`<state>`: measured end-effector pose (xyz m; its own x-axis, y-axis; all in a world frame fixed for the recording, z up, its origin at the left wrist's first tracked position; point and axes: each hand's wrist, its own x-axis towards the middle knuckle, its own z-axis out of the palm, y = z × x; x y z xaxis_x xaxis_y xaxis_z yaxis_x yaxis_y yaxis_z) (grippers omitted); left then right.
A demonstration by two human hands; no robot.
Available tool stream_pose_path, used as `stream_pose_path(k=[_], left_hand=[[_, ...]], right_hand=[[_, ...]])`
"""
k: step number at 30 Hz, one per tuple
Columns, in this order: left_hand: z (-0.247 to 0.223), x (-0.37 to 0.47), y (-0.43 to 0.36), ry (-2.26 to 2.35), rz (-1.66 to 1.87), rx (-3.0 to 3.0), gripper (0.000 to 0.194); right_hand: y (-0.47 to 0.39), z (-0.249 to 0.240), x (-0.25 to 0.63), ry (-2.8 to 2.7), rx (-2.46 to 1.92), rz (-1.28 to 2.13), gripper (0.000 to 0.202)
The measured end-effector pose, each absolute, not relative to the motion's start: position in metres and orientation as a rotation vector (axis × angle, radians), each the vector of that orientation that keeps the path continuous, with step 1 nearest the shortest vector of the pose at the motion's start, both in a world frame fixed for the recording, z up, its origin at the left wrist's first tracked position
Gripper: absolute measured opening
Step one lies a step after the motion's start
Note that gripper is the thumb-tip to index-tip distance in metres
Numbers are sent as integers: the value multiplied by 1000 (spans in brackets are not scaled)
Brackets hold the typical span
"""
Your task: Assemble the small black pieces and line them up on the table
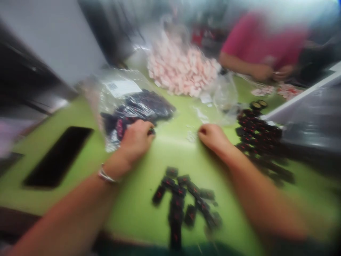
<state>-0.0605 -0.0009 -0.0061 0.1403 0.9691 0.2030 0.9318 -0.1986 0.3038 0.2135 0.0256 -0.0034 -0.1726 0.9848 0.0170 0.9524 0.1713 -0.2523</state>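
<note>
My left hand (137,137) is closed round a small dark piece (151,131), beside the clear plastic bag (122,103) of dark parts. My right hand (213,137) rests on the green table with its fingers curled together, next to a scatter of tiny white pieces (190,135); whatever it may hold is hidden. Between my forearms, nearer to me, lies a loose group of black parts with red marks (177,202). A larger pile of similar black parts (255,131) is to the right of my right hand.
A heap of pale pink pieces (183,69) stands at the back, beside a crumpled clear bag (226,92). A black flat slab (60,156) lies at the left. Across the table sits a person in a pink top (263,42). A grey bin (314,113) is at the right.
</note>
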Motion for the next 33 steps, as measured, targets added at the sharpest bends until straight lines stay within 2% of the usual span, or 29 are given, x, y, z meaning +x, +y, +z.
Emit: stream_pose_path(k=[7, 11, 14, 18, 22, 33], left_hand=[[-3, -60, -2, 1725, 882, 2113, 28], [3, -52, -9, 1420, 1163, 1581, 30], [5, -41, -16, 1079, 1111, 1049, 36], [2, -28, -24, 900, 993, 670, 30], [-6, -22, -27, 760, 877, 705, 31], [-10, -21, -28, 726, 854, 752, 28]], right_hand=[[26, -10, 212, -2339, -1914, 137, 17], [28, -8, 215, -2263, -1802, 145, 12], [18, 2, 205, -2120, -1559, 177, 10], [-9, 15, 178, -2071, -1158, 351, 10], [-27, 13, 160, -2099, -1022, 413, 10], [-27, 5, 160, -2228, -1011, 163, 12]])
